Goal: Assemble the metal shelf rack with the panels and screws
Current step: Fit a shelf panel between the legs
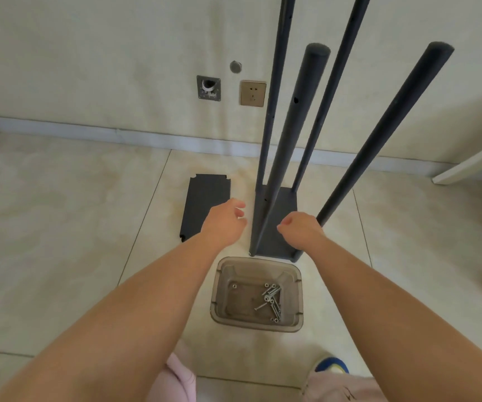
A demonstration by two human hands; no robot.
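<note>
- Rack (pixel 274 224): bottom panel on the floor with four dark posts upright, directly ahead of both hands.
- Loose panel (pixel 205 204): flat on the tiles, left of the rack, long axis running away from the person.
- Left hand (pixel 225 220): fingers loosely curled, holding nothing, over the loose panel's near right edge; judged the nearer hand.
- Right hand (pixel 299 226): curled, over the rack base; contents cannot be told.
- Screws (pixel 271 298): in the tray (pixel 222 303) just before the rack.

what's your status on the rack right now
Left hand and right hand hold nothing. Rack upright, four poles. Spare panel on floor. Screws in tray.
</note>
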